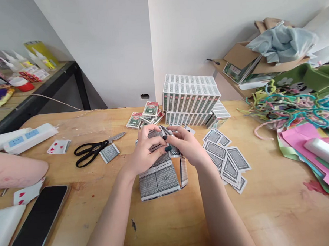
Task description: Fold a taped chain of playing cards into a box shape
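Note:
A box-like structure made of playing cards (159, 182) stands in front of me, grey patterned backs outward, with an orange-brown opening on its right side. My left hand (148, 150) is closed on its upper part, thumb and fingers pinching the cards near the top. From the other side my right hand (186, 143) pinches a card at the top edge, its fingertips close to the left thumb. The hands hide much of the upper part. Loose playing cards (228, 163) lie face down in a spread pile to the right. Black-handled scissors (95, 149) rest on the left beside a face-down card (110, 153).
Stacked card boxes (190, 95) stand at the back, with several loose packs (150, 111) beside them. At left are a power strip (30, 138), a phone (38, 223) and a person's arm (15, 167). Coloured paper (308, 147) and tangled fuzzy stems (297, 103) lie right.

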`<state>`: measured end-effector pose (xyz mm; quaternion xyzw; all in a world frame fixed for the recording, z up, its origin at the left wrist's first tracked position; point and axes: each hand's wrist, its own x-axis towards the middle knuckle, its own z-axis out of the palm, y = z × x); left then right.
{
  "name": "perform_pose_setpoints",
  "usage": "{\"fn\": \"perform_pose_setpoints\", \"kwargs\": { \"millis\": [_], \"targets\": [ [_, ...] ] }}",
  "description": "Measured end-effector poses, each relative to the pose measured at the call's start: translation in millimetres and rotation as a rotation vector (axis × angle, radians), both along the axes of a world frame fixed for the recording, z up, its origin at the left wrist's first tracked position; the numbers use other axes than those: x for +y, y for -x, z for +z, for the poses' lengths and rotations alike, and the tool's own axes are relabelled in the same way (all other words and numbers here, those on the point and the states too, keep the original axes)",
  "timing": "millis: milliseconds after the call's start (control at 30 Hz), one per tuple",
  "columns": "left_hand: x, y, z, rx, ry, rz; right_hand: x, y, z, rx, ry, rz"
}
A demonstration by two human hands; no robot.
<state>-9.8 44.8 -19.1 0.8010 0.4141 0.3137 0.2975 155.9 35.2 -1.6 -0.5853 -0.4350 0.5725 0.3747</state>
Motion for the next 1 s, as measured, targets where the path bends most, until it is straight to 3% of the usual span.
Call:
{"fn": "perform_pose_setpoints", "kwargs": {
  "millis": [200, 533, 1000],
  "targets": [
    [0, -1, -2.0, 0.014, -0.044, 0.022, -1, 0, 5.6, -0.058, -0.003, 0.003],
    [0, 1, -2.6, -0.049, -0.061, -0.010, 0, 2, -3.3, -0.084, -0.034, -0.010],
    [5, 10, -12.0, -0.171, -0.067, -0.066, 0, -14, 2.8, 0.280, 0.060, 0.063]
  ]
}}
